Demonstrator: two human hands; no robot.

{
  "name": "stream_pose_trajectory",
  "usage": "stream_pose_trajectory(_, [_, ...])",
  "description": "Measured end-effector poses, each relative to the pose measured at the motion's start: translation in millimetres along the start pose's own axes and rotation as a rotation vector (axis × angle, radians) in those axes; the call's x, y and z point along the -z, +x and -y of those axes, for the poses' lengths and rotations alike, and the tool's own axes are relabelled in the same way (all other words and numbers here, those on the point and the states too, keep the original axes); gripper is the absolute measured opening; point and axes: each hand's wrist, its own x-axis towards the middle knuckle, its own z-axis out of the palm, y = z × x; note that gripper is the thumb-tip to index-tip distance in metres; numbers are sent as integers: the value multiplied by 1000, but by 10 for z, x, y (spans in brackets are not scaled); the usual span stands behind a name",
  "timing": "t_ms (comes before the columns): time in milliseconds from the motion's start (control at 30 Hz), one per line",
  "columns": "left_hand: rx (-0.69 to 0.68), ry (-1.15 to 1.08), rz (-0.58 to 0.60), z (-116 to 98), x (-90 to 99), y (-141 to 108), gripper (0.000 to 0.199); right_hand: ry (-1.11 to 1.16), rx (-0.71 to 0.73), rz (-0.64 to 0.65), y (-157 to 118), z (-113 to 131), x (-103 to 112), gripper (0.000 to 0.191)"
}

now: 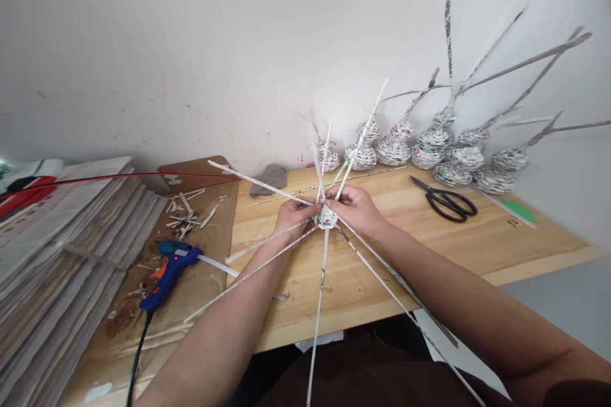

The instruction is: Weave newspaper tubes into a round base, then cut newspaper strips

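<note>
Base [328,217]: round, woven paper | spokes [319,306]: thin, radiating | fingers [337,205]: pinching base

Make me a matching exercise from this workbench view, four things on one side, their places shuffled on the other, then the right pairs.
Things:
1. Glue gun
2. Scissors
3. Small woven piece
4. Gourd-shaped woven pieces

Places:
A. Lined up along the wall
B. On the wooden board, to the right
C. Between the left hand and right hand
D. On the cardboard, to the left

Pairs: 1-D, 2-B, 3-C, 4-A
</note>
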Motion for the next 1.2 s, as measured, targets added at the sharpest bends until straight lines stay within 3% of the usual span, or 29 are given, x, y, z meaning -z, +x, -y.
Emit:
stream_pose_trajectory(300, [-24, 17, -5, 36, 44, 44, 46, -281, 48, -99, -53, 54, 15, 18])
stream_pose_trajectory(433, [-34, 20, 1, -3, 60, 44, 43, -78, -43, -72, -52, 148, 1, 24])
stream_pose_trajectory(600, [-48, 5, -8, -125, 58, 4, 43, 247, -271, 85, -6, 213, 61, 44])
stream_pose_trajectory(700, [-32, 3, 28, -146, 36, -18, 43, 299, -288, 66, 2, 194, 74, 42])
stream_pose_trajectory(867, [16, -20, 96, -112, -3, -37, 41, 221, -242, -38, -20, 143, 10, 31])
stream_pose_trajectory(1033, [50, 8, 79, -88, -8, -45, 37, -30, -137, -184, -21, 66, -33, 22])
stream_pose_trajectory(1133, [54, 30, 48, -80, 2, -34, 35, -101, -130, -198, -16, 39, -35, 20])
stream_pose_trajectory(1200, [56, 42, 41, -92, 19, -21, 33, -18, -180, -159, -9, 58, -18, 20])
